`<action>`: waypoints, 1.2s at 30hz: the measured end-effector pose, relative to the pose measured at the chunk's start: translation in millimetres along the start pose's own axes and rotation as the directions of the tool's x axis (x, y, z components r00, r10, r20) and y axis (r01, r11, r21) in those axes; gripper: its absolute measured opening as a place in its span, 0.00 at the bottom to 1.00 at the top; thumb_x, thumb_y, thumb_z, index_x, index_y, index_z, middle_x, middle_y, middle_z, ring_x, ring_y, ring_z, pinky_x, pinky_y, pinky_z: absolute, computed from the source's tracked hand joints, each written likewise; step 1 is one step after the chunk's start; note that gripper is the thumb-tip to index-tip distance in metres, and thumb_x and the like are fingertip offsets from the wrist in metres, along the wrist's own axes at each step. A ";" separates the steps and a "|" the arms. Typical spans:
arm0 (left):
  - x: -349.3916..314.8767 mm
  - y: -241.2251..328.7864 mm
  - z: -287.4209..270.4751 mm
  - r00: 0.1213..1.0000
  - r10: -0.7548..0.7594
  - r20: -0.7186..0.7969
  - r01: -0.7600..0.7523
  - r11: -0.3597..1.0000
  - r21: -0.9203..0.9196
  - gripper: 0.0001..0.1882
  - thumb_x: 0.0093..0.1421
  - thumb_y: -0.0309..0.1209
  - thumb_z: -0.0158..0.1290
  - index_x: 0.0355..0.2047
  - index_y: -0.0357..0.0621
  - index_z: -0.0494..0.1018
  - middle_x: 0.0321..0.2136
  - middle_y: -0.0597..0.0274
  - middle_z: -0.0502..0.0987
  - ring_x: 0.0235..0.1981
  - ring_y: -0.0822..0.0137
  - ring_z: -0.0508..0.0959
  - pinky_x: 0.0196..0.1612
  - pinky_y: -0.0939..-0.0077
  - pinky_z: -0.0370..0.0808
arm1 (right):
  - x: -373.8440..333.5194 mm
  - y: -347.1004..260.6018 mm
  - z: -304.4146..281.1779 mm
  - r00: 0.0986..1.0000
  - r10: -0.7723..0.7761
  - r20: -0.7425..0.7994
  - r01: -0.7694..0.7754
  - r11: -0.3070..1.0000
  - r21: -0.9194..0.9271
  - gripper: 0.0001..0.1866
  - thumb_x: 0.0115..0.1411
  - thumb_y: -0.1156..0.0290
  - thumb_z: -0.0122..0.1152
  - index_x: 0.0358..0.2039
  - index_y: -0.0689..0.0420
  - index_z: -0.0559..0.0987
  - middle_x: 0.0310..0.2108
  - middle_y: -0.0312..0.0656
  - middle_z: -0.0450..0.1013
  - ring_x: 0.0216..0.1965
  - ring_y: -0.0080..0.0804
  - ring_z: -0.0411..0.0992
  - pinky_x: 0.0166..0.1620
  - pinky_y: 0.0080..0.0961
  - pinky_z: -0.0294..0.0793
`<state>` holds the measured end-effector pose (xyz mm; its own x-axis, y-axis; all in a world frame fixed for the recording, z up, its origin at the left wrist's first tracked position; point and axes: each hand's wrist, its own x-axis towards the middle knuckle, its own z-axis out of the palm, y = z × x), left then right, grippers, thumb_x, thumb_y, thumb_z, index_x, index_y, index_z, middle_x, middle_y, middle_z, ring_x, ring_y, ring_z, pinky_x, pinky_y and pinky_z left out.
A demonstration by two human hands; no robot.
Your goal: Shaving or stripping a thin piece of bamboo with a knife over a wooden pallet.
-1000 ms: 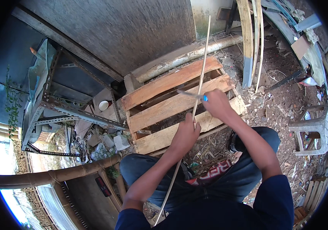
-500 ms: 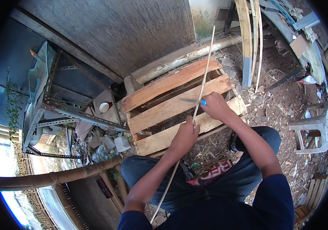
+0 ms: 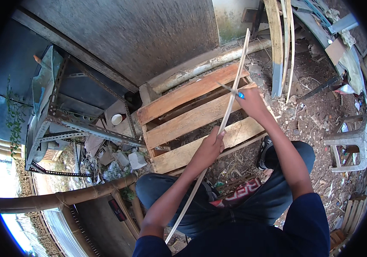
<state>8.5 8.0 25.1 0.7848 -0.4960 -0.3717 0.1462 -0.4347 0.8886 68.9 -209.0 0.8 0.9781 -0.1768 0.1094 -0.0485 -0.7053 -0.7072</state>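
Note:
A long, thin bamboo strip (image 3: 229, 107) slants from beside my left arm up past the far edge of a wooden pallet (image 3: 192, 122). My left hand (image 3: 209, 149) is closed around the strip's middle, over the pallet's nearest slat. Farther along, my right hand (image 3: 252, 104) grips a blue-handled knife (image 3: 241, 95), whose narrow blade points to the far left and crosses the strip. Whether the edge bites into the strip cannot be made out. The strip's near end runs down beneath my left forearm and over my leg.
A perforated metal frame (image 3: 87, 128) stands left of the pallet, with a white cup (image 3: 116, 119) behind it. Long wooden strips (image 3: 276, 55) lean at the back right. A weathered plastic stool (image 3: 350, 143) sits on the littered ground at right. A bamboo pole (image 3: 63, 199) crosses the lower left.
My right hand and the knife have moved farther away along the strip. The strip has turned, showing a wider face, and its far end has shifted slightly right. My left hand stays nearly in place.

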 end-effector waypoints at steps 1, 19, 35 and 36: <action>1.1 -2.4 -2.1 0.999 -0.031 0.034 0.035 0.990 -0.137 0.15 0.70 0.41 0.35 0.40 0.43 0.64 0.16 0.67 0.62 0.15 0.76 0.63 0.17 0.81 0.61 | -4.4 -7.4 4.5 0.997 -0.027 0.066 0.029 0.999 -0.036 0.13 0.54 0.68 0.56 0.23 0.67 0.77 0.20 0.61 0.70 0.26 0.59 0.71 0.34 0.44 0.70; -10.0 8.8 13.6 0.925 -0.165 0.343 0.357 0.689 -0.631 0.21 0.68 0.51 0.36 0.28 0.47 0.61 0.09 0.74 0.52 0.07 0.81 0.49 0.08 0.86 0.47 | 9.9 30.2 5.6 0.992 0.109 -0.065 -0.094 0.975 0.199 0.18 0.56 0.67 0.52 0.17 0.71 0.70 0.12 0.57 0.64 0.15 0.48 0.64 0.25 0.42 0.63; -3.1 0.7 10.7 0.946 -0.119 0.302 0.313 0.579 -0.753 0.20 0.68 0.49 0.38 0.27 0.47 0.61 0.09 0.73 0.52 0.06 0.81 0.49 0.08 0.87 0.47 | -15.8 -6.3 17.7 0.990 -0.003 0.143 -0.024 0.983 0.183 0.17 0.54 0.68 0.54 0.18 0.72 0.71 0.15 0.62 0.65 0.20 0.58 0.67 0.28 0.43 0.66; -3.1 -0.1 12.1 0.950 -0.131 0.282 0.301 0.618 -0.726 0.20 0.68 0.49 0.38 0.27 0.47 0.61 0.09 0.73 0.52 0.07 0.81 0.49 0.08 0.86 0.47 | -16.2 -3.5 18.3 0.989 0.003 0.145 -0.031 0.980 0.194 0.17 0.54 0.68 0.54 0.18 0.72 0.71 0.15 0.62 0.65 0.19 0.58 0.67 0.28 0.43 0.65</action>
<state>-1.3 0.5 23.0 0.5565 -0.6266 -0.5456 0.7639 0.1277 0.6326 57.0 -191.1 -11.2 0.9970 -0.0772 0.0047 -0.0389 -0.5528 -0.8324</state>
